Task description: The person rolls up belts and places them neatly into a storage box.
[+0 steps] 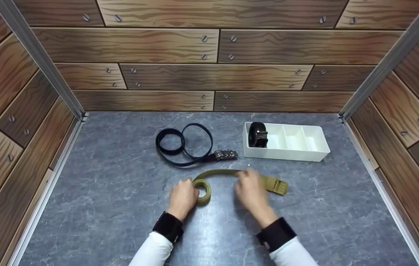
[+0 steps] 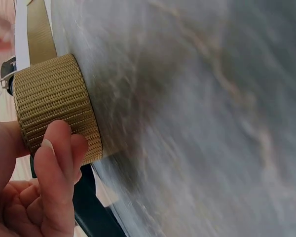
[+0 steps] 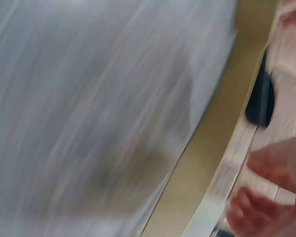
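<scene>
An olive webbing belt lies partly rolled up, its coil (image 1: 205, 199) standing on edge. My left hand (image 1: 183, 195) pinches this coil between thumb and fingers, and the ribbed webbing (image 2: 54, 94) shows closely in the left wrist view. From the coil, the loose strap (image 1: 218, 171) curves right to a matching olive buckle (image 1: 278, 186). Close to that strap is my right hand (image 1: 252, 190), blurred. In the right wrist view its loosely bent fingers (image 3: 271, 163) appear apart from the strap (image 3: 207, 143), with nothing visible between them.
Behind the hands lies a dark belt (image 1: 183, 164), loosely looped, with an ornate metal buckle (image 1: 226, 154). At back right stands a white divided tray (image 1: 287, 154); a rolled black belt (image 1: 257, 135) sits in its left compartment. Wood-patterned walls (image 1: 213, 77) enclose the grey surface (image 1: 113, 177).
</scene>
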`<state>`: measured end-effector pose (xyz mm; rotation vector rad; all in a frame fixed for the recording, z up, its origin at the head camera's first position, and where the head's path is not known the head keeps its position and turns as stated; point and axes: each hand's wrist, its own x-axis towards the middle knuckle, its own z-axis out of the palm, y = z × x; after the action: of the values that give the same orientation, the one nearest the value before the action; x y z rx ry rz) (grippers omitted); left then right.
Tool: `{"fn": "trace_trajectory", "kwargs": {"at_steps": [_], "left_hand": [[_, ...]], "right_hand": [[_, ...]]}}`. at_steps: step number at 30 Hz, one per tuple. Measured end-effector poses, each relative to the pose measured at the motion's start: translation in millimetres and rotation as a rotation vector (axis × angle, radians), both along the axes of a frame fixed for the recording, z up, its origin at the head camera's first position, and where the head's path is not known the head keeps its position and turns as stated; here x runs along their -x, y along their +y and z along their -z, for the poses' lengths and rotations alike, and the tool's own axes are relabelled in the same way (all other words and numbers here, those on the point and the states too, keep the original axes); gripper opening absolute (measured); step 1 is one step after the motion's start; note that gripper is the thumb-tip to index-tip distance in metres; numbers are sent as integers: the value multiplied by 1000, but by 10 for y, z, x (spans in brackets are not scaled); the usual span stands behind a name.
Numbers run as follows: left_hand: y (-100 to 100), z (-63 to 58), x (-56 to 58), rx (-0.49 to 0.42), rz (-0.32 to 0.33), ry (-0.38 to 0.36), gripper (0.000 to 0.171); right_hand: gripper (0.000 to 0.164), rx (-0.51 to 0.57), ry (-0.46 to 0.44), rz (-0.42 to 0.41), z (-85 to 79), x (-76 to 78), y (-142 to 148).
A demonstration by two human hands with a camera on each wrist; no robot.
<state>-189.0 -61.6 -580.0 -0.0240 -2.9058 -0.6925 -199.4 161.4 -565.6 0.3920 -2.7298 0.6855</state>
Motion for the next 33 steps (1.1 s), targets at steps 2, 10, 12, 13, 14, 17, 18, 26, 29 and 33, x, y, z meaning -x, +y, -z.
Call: {"fn": "trace_trajectory", "kwargs": {"at_steps": [2, 10, 12, 13, 14, 17, 18, 26, 29, 33], "left_hand": [[21, 1, -1, 5, -12, -9, 12], [29, 16, 5, 6, 20, 8, 14], [4, 17, 17, 3, 39, 28, 14], [-11, 17, 27, 4, 50, 34, 14], [-24, 16, 39, 5, 63, 38, 14], [-58, 15, 82, 21, 99, 49, 15], [-65, 14, 95, 28, 105, 48, 15], [-36, 39, 111, 59, 110, 46, 14], [-36, 37, 117, 69, 128, 73, 18], [-42, 27, 132, 84, 157, 95, 24]], "right_hand": [[24, 132, -165, -82, -6, -58, -205], [42, 348, -407, -151, 126, -141, -688], [39, 330, -368, -138, 154, -131, -717], [38, 324, -356, -139, 160, -124, -724], [37, 321, -359, -143, 164, -115, -727], [38, 303, -378, -166, 158, -79, -728], [38, 294, -377, -169, 153, -67, -727], [41, 352, -436, -100, 167, -82, -720], [38, 299, -404, -86, 173, -88, -726], [34, 196, -320, -105, 173, -71, -727]]}}
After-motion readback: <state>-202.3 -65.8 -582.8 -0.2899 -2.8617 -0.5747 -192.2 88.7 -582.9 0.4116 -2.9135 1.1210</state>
